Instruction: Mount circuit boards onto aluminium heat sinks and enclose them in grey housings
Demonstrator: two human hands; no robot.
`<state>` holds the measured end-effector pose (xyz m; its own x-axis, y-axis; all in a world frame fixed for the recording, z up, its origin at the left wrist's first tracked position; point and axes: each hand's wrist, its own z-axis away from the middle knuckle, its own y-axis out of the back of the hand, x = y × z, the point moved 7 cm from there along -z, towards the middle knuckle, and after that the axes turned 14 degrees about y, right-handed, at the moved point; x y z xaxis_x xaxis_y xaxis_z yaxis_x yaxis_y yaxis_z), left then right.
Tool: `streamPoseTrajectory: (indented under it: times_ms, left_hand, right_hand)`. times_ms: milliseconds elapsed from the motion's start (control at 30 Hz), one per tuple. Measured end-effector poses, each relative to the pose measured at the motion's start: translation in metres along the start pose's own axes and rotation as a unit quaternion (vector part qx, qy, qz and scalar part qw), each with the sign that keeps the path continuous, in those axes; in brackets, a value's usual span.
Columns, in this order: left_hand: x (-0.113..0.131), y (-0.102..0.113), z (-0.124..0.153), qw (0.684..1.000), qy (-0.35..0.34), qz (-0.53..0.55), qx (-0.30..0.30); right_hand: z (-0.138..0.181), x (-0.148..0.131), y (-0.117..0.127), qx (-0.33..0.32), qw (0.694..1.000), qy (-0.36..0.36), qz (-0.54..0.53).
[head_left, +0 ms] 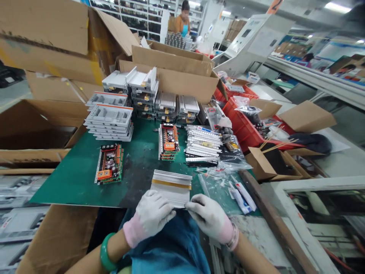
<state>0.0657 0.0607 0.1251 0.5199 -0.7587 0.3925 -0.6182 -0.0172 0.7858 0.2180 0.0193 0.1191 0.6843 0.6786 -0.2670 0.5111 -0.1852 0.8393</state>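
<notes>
One metal panel, left hand and right hand at near corners

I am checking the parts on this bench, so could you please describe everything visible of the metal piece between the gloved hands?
The metal piece is silvery grey, roughly rectangular and metallic-looking, with ridges along its far edge and a yellow-brown strip across its face. It sits at the near edge of the green tabletop, held near its closer corners by the left hand and right hand. Its underside is hidden.
</notes>
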Motion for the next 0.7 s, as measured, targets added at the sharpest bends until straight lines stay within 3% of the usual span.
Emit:
streamPoseTrajectory:
  times_ms: [200,433,700]
  left_hand:
    - [-0.018,0.016,0.006,0.994,0.031,-0.033,0.099]
    - [-0.012,-0.018,0.019,0.997,-0.035,-0.027,0.065]
    - [-0.016,-0.024,0.025,0.998,-0.024,-0.009,0.058]
  right_hand:
    - [0.021,0.029,0.004,-0.024,0.997,-0.056,0.056]
    - [0.009,0.041,-0.018,-0.129,0.980,-0.035,0.147]
    - [-0.013,0.041,-0.028,-0.224,0.956,-0.051,0.182]
